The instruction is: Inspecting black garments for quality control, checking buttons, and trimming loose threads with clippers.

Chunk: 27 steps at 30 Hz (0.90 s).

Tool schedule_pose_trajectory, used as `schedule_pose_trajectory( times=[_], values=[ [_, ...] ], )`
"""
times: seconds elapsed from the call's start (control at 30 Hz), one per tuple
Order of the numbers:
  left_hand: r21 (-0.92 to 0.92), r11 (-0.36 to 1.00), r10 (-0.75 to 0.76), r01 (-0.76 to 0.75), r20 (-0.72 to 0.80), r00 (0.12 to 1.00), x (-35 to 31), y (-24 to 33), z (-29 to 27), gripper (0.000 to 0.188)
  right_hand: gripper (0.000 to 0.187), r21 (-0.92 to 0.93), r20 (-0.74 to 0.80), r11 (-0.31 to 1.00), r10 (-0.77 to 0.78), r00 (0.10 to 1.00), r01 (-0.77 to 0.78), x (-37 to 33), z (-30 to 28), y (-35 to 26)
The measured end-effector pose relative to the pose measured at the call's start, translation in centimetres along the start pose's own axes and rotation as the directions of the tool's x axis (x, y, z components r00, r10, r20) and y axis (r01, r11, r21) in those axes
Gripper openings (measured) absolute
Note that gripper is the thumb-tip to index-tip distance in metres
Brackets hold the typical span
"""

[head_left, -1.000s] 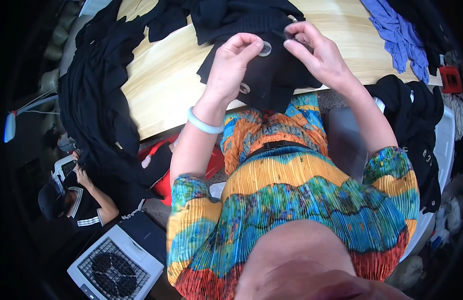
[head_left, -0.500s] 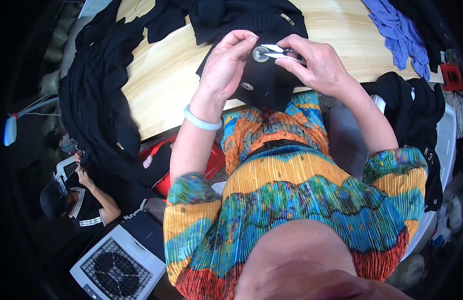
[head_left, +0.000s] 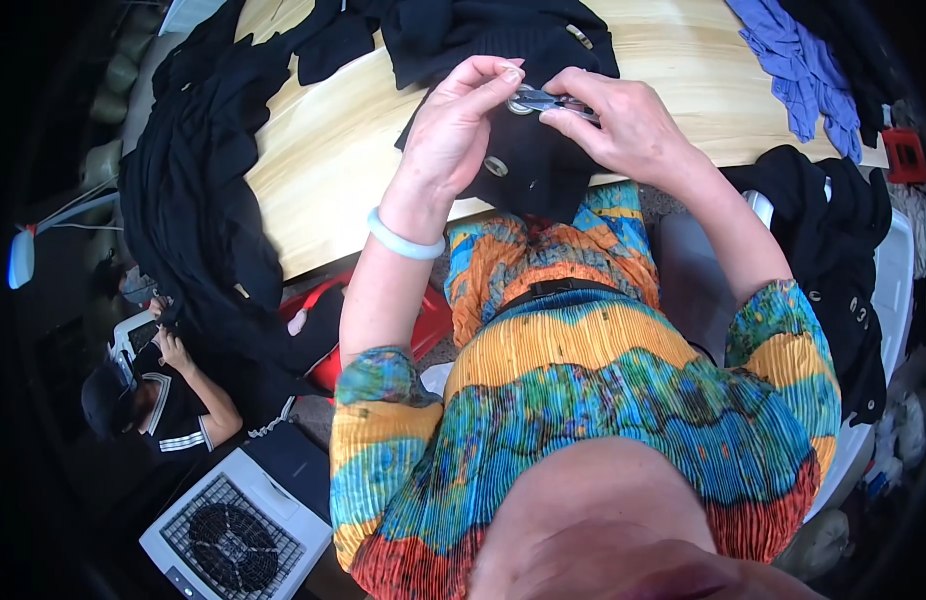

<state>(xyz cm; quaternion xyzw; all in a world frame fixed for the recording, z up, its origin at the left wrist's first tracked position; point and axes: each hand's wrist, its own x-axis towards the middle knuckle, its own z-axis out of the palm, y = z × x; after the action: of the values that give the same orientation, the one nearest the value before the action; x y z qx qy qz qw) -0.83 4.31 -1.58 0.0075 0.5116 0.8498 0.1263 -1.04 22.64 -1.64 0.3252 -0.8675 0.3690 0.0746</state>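
My right hand (head_left: 628,125) is closed round a small pair of thread snips (head_left: 539,100), whose blades point left and lie nearly together. The blades cross in front of a round button (head_left: 520,107) on a black knitted garment (head_left: 538,170), hiding part of it. My left hand (head_left: 453,125), with a pale bangle at the wrist, pinches thumb and forefinger just above the blade tips; what it holds is too small to tell. Another button (head_left: 496,166) shows lower on the garment, and one (head_left: 579,37) farther up.
The garment spreads over the near edge of a light wooden table (head_left: 313,160). Black clothes (head_left: 193,190) pile at the left, purple cloth (head_left: 793,65) lies far right. A white bin (head_left: 888,290) with black garments stands right. At lower left are a person (head_left: 173,390) and a vented box (head_left: 233,535).
The snips' blades were spread apart beside the button and have now come together across it. My right hand has shifted slightly left; my left hand has barely moved.
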Motion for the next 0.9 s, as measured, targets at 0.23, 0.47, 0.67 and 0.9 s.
schedule_pose_trajectory(
  times=[0.23,0.47,0.67,0.9],
  values=[
    [-0.029,0.997,-0.076,0.074,-0.049,0.996,0.4,-0.1,-1.1,0.007,0.021,0.157,-0.009,0.982,0.109,0.994,-0.106,0.2,1.5,1.3],
    [0.121,0.949,0.299,-0.290,-0.631,0.716,0.4,0.7,-10.1,0.022,0.019,0.552,-0.033,0.774,0.391,0.920,-0.309,0.3,2.4,3.6],
    [0.570,0.814,0.413,-0.110,-0.435,0.800,-1.5,-0.6,-5.3,0.027,0.022,0.608,-0.056,0.745,0.386,0.921,-0.275,-0.1,2.7,4.4],
    [0.688,0.725,0.198,-0.016,-0.186,0.962,-0.8,-4.3,-1.5,0.031,0.022,0.669,-0.016,0.676,0.429,0.903,-0.309,0.3,2.1,3.0]
  ],
)
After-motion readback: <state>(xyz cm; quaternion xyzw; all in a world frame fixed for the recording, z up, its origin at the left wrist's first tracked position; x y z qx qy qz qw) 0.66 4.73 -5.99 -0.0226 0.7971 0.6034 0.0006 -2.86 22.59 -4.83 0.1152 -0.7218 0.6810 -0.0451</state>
